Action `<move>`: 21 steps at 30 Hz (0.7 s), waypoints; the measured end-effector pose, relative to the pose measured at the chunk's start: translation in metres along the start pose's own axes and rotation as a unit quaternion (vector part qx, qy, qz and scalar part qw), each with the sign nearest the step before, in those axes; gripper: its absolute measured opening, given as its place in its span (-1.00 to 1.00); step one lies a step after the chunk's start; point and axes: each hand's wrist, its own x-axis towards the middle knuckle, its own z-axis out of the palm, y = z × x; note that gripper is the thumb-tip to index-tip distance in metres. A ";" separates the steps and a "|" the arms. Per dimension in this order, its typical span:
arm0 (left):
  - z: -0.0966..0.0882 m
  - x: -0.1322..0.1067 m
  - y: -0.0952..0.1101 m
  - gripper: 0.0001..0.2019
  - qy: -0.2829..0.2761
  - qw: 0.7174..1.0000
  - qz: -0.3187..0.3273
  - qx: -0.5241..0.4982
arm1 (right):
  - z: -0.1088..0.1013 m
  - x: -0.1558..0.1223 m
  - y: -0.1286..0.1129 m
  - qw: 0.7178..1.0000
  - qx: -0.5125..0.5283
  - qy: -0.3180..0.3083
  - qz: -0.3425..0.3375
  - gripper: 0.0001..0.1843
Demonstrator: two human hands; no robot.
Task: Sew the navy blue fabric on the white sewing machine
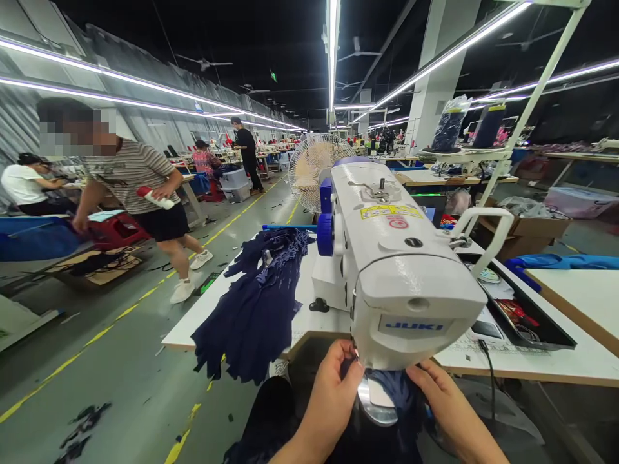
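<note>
Two bare hands are right in under the head of the white Juki sewing machine (pixel 387 258), and that's where the action is. The left hand (pixel 333 393) has its fingers curled, pinching the dark navy fabric piece (pixel 396 390) just left of the needle area, fingertips almost touching the machine's face. The right hand (pixel 447 403) lies flatter on the other side, fingers pressing the same cloth down; whether it actually grips a fold I cannot tell. Between them sits the shiny metal needle plate (pixel 374 403), with the navy cloth bunched over and around it, under the machine's head.

To do this well, I'd say keep the cloth flat and taut between both hands and the fingertips clear of the needle, which is hidden behind the machine's front here.

Moving outward: a heap of dark navy cut pieces (pixel 261 303) drapes over the left end of the white sewing table (pixel 532 361), hanging off the edge, near enough to get dragged. A black tray of small tools (pixel 527 316) runs along the right, and a black cable (pixel 488 370) drops over the table's front edge just beside the right hand, a likely snag.

Further off, a round cream fan (pixel 312 171) stands behind the machine, and a person in a striped shirt (pixel 138 180) strides along the aisle on the left, well apart.
</note>
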 end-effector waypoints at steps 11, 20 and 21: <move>0.003 0.003 -0.013 -0.83 0.022 0.999 0.023 -0.017 | -0.006 0.002 0.002 0.997 0.044 -0.049 0.033 -0.57; 0.003 0.004 -0.004 -0.87 0.027 1.000 0.001 -0.004 | 0.001 -0.002 -0.005 0.998 0.038 0.007 0.058 -0.57; 0.003 0.004 -0.003 -0.87 0.029 1.000 0.001 -0.003 | 0.000 -0.002 -0.004 0.998 0.032 0.006 0.059 -0.56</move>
